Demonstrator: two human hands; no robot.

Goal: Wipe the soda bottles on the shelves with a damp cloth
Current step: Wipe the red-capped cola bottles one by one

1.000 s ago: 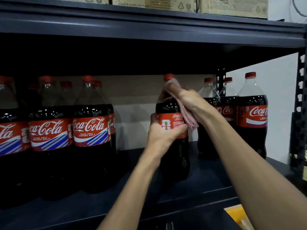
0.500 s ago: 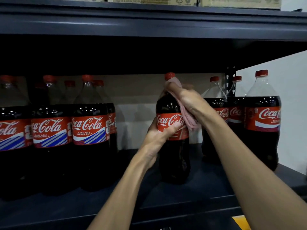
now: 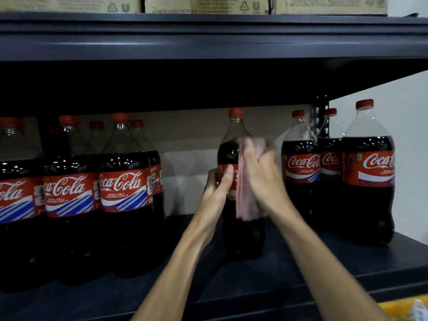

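Observation:
A large cola bottle point(image 3: 234, 135) with a red cap stands alone at the middle of the dark shelf point(image 3: 266, 281). My left hand point(image 3: 217, 188) grips it at the red label, thumb across the front. My right hand point(image 3: 261, 172) holds a pink cloth point(image 3: 247, 205) bunched against the bottle's right side, at shoulder and label height. The cloth hangs down over part of the label. Several more cola bottles point(image 3: 120, 188) stand in a group on the left, and three bottles point(image 3: 368, 172) stand on the right.
The shelf above point(image 3: 208, 35) is low over the bottle caps and carries cardboard boxes point(image 3: 203, 4). A perforated upright post point(image 3: 320, 114) stands behind the right bottles. A white wall point(image 3: 407, 107) lies to the right. Something yellow point(image 3: 403, 306) shows at the bottom right corner.
My right hand has slid with the cloth from the bottle's neck down to its shoulder and label. My left hand has stayed at the label while the bottle turned a little.

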